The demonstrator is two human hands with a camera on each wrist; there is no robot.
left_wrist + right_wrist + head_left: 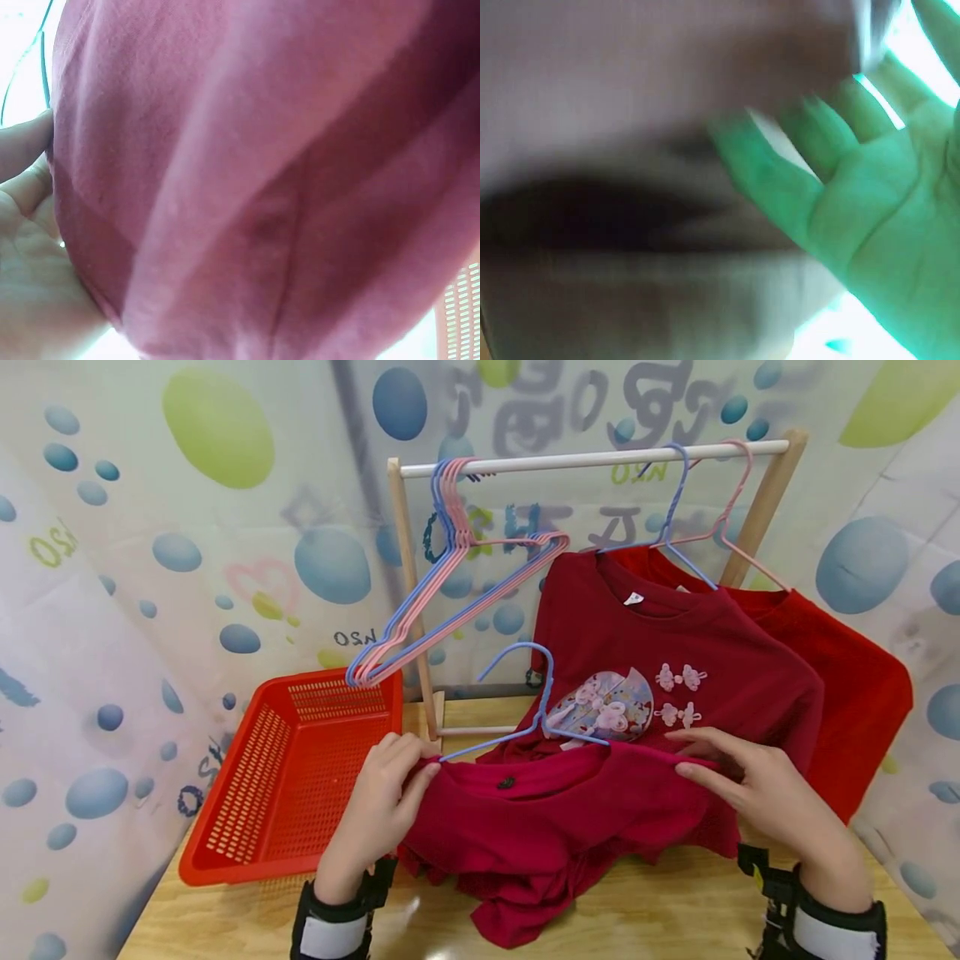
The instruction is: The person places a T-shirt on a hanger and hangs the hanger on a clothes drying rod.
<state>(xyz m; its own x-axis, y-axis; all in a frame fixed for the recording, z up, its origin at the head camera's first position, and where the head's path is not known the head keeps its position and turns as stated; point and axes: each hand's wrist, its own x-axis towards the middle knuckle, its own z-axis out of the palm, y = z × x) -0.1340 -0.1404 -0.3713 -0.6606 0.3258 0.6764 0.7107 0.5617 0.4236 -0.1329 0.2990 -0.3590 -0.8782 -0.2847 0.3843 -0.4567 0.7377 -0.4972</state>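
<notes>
A crimson shirt (525, 810) is held up over the table, with a blue hanger (545, 693) in its neck opening and the hook standing upright above. At one shoulder, my left hand (382, 793) pinches the cloth near the hanger's arm between thumb and fingers. My right hand (757, 785) is at the other shoulder, its thumb and fingers spread apart around the fabric's edge. The right wrist view shows that hand's fingers (772, 176) extended beside the blurred cloth. Folds of the shirt (210, 180) fill most of the left wrist view.
A wooden rack with a white rail (585, 458) stands behind. Several pink and blue hangers (450, 577) hang at its left. A dark red shirt (697, 635) and a brighter red shirt (855, 693) hang at its right. A red basket (292, 777) sits on the table (637, 918).
</notes>
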